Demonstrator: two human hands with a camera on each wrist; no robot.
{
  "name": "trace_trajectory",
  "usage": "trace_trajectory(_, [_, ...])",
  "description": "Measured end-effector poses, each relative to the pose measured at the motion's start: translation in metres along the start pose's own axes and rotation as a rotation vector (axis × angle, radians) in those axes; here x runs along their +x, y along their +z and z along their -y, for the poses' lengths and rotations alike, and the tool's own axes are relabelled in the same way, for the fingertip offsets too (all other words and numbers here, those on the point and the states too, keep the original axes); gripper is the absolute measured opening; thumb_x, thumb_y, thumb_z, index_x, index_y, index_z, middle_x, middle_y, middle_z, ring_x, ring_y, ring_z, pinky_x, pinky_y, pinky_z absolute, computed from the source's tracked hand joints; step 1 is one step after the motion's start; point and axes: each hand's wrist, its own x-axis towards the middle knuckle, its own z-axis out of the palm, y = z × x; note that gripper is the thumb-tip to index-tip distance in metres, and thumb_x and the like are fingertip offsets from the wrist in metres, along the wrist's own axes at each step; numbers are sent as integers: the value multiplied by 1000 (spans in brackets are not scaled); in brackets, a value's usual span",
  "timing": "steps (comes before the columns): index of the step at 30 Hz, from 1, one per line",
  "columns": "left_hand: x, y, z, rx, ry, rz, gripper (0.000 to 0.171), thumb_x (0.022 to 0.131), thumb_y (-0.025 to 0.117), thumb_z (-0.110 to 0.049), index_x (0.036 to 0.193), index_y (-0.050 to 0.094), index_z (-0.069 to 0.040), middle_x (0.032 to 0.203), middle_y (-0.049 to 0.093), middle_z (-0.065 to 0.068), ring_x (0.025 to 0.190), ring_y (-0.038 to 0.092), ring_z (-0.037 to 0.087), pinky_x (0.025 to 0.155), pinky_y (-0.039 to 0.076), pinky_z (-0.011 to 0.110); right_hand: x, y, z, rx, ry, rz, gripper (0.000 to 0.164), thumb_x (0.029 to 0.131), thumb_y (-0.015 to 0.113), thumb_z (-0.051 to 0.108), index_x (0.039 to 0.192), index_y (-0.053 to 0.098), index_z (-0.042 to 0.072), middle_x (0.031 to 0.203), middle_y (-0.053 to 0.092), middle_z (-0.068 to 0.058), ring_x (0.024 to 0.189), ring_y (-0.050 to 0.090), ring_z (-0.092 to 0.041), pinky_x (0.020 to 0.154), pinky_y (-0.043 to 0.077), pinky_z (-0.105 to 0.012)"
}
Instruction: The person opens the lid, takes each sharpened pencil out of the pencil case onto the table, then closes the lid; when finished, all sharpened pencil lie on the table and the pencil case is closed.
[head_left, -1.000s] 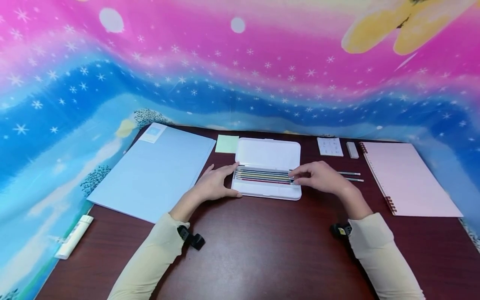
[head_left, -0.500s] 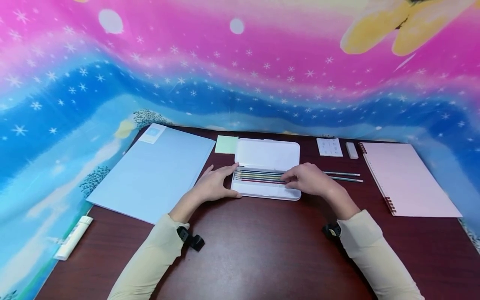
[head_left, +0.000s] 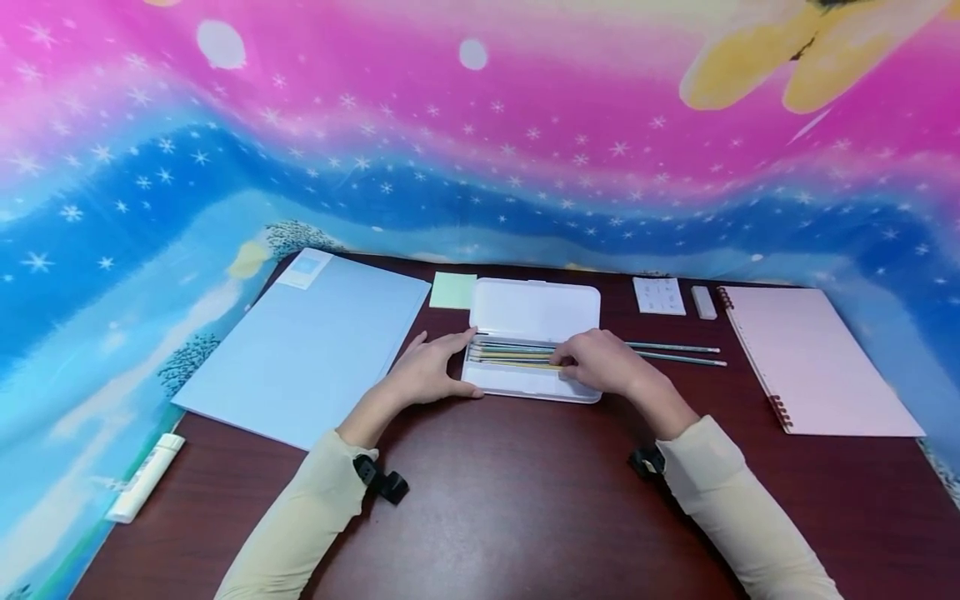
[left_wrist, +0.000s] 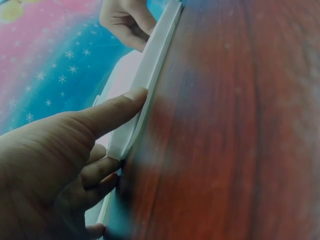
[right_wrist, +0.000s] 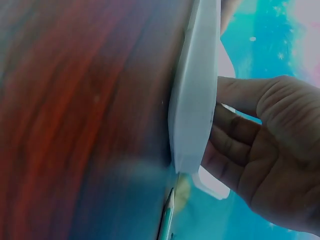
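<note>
The white pencil case (head_left: 525,385) lies with its lid (head_left: 536,307) raised at the back and several coloured pencils (head_left: 502,350) inside. My left hand (head_left: 427,368) holds its near left corner; in the left wrist view the thumb (left_wrist: 115,111) presses the front wall and the fingers lie along the side. My right hand (head_left: 609,362) reaches in over the right end, its thumb and fingers pinching at the yellowish pencil nearest the front. In the right wrist view the case wall (right_wrist: 194,95) hides those fingertips. Two green pencils (head_left: 678,360) lie on the table just right of the case.
On the left are a large pale blue folder (head_left: 307,342) and a white tube (head_left: 147,479). Green sticky notes (head_left: 453,290) lie beside the lid. To the right are a small printed card (head_left: 660,296), a white eraser (head_left: 703,302) and a pink spiral notebook (head_left: 825,358).
My right hand has moved left along the pencils, deeper into the case, showing more of the two green pencils. The pencils inside have shifted; yellow now lies nearest the front. My left hand stays put.
</note>
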Motion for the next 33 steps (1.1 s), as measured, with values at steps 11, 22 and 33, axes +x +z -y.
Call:
trace_trajectory(11, [0,1,-1,-4,-6,-2,104,79,80,-58,162,27,-22,161,43,7,150,39,25,128,11,57,-13,-6,-20,105,9,-123,19,93,74,14,109,82,20,108,78,-2,102,72,-20,91,59,-44])
trace_trajectory(22, [-1,0,-2,-6,-10,3,104,80,80,-57,162,27,-22,161,42,7,150,39,25,128,10,57,-35,-26,-49,97,17,-254,17,89,78,15,105,83,21,92,77,2,81,67,-13,74,55,-36])
trace_trajectory(33, [0,1,0,-5,-16,7,104,80,79,-58,162,26,-23,162,42,6,151,38,24,129,9,56,-56,-41,-68,116,73,-285,17,90,76,13,104,83,21,92,76,0,78,60,-15,67,48,-30])
